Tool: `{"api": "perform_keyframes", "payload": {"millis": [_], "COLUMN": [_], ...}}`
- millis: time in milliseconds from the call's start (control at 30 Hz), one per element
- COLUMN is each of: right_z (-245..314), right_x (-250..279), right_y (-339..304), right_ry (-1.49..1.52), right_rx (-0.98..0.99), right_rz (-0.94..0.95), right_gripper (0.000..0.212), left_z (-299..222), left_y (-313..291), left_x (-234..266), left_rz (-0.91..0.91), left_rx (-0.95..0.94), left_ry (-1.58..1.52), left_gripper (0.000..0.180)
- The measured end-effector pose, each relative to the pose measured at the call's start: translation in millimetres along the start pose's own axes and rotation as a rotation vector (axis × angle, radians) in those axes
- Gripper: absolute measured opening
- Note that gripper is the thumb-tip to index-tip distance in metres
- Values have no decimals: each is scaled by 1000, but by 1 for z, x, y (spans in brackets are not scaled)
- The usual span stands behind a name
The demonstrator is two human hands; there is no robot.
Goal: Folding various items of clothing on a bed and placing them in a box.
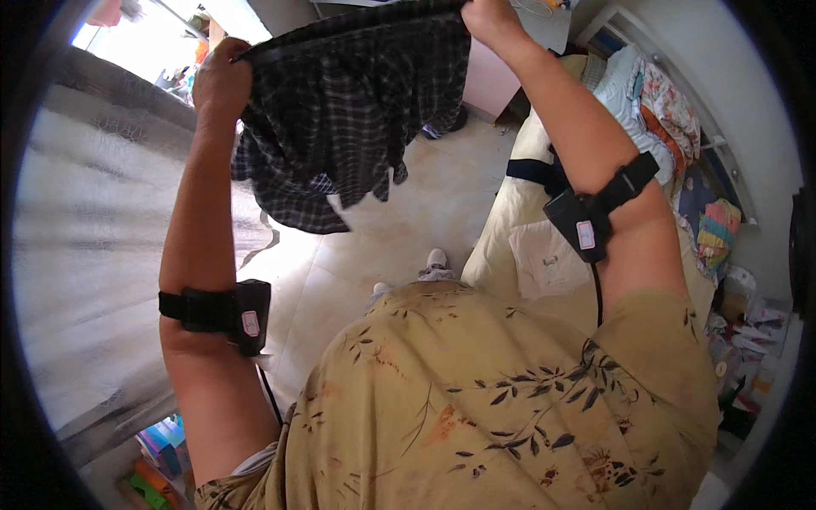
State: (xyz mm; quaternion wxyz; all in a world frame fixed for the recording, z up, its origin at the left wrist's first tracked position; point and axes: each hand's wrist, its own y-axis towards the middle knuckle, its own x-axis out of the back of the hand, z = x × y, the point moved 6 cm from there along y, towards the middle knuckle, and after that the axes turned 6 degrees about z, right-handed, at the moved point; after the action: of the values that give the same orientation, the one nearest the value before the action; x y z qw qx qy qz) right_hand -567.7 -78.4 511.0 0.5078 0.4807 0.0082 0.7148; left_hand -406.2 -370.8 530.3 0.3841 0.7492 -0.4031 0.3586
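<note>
A dark plaid shirt [357, 102] hangs stretched between my two raised hands at the top of the head view. My left hand [223, 81] is closed on its upper left end. At the upper right end, my right hand [495, 24] grips the same garment, partly cut off by the picture's edge. The cloth droops in loose folds, and its lower edge hangs unevenly above the floor. Both arms are stretched forward, each with a black strapped-on device near the elbow.
To the right is a bed [493, 242] with a pale cover, a folded light cloth [548, 259] and piled bedding [667, 110]. A silvery curtain [110, 229] hangs at the left. Tiled floor [442, 195] lies below the shirt. Assorted items [752, 340] crowd the far right.
</note>
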Motion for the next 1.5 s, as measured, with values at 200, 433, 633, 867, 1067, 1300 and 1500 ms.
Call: {"api": "perform_keyframes", "payload": {"millis": [200,433,633,867,1067,1300,1500], "right_z": [23,47,39,88,48,31,22], "right_x": [-1,15,40,103,62,45,46], "right_y": [-1,-20,-37,-32,-46,-36,-32], "right_ry": [8,-69,-160,-449,-430,-3,-216], "right_rx": [114,46,-9,256,153,-221,-47], "right_rz": [17,39,14,-219,-98,9,-78], "right_gripper": [25,25,23,15,17,28,26], "left_z": [62,45,29,-27,-39,-7,-11], "left_y": [5,-13,-9,2,-9,-16,-4], "left_x": [1,-20,5,29,25,8,9], "left_rz": [98,244,100,122,194,218,336], "left_rx": [150,227,-186,-453,-402,-283,-133], "left_ry": [11,-1099,-69,154,46,97,291], "left_gripper": [36,30,33,38,54,43,48]}}
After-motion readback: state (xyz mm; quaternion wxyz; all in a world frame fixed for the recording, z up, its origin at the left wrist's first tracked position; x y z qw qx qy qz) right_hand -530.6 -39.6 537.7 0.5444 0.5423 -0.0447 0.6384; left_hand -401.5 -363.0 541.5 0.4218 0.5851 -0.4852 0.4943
